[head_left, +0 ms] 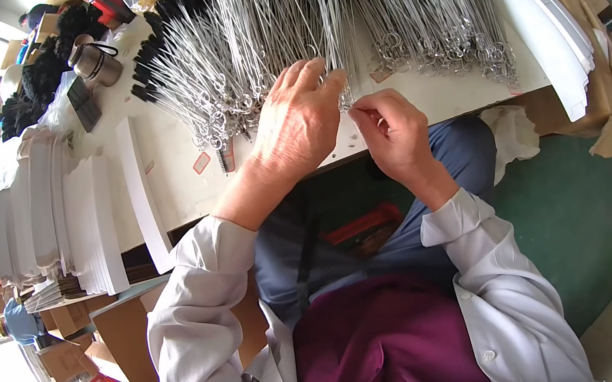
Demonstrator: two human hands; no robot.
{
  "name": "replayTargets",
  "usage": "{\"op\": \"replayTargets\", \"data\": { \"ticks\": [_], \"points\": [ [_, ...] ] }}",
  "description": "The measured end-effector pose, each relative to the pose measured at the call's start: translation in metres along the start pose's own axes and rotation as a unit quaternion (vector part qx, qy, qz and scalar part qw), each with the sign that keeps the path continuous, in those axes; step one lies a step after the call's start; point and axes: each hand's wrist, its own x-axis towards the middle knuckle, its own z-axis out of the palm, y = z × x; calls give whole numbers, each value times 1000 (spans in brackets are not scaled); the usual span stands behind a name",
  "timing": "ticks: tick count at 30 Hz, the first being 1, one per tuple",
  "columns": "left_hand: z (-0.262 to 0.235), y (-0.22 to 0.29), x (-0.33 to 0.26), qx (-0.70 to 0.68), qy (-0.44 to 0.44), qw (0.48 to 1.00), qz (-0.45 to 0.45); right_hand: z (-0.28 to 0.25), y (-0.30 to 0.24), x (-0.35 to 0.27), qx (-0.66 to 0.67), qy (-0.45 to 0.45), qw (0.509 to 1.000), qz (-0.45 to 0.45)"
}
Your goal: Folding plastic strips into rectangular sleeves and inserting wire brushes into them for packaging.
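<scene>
A broad pile of wire-handled brushes (242,37) with black bristles lies on the table, their looped ends toward me. My left hand (299,120) rests over the near ends of this pile, fingers bent and close together among the wires. Its fingertips are partly hidden, so what it grips does not show clearly. Just to its right, by the table's front edge, my right hand (396,129) is closed, with thumb and forefinger pinched. Anything between them is too small to make out. A second pile of wire-handled brushes (431,19), with pale ends, lies farther right.
Stacks of white card strips (90,217) stand at the table's left, with one strip (137,186) apart. More white sheets (549,32) overhang the right edge. A metal flask (95,63) and a dark flat object (83,104) sit back left. Cardboard boxes (599,72) stand right.
</scene>
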Motion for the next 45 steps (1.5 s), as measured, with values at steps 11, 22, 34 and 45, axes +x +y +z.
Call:
{"op": "replayTargets", "data": {
  "ticks": [11,22,34,45],
  "points": [
    [2,-12,2,-15,-18,1000,18,-36,-17,24,285,47,948,130],
    [-12,23,6,-634,-98,646,-415,-20,-17,23,-34,38,989,-137],
    [-8,18,-12,-614,-87,610,-492,-23,-11,19,-15,46,995,-89],
    [-6,29,-17,-675,-69,553,-483,-1,4,82,469,-166,765,409]
  ]
}}
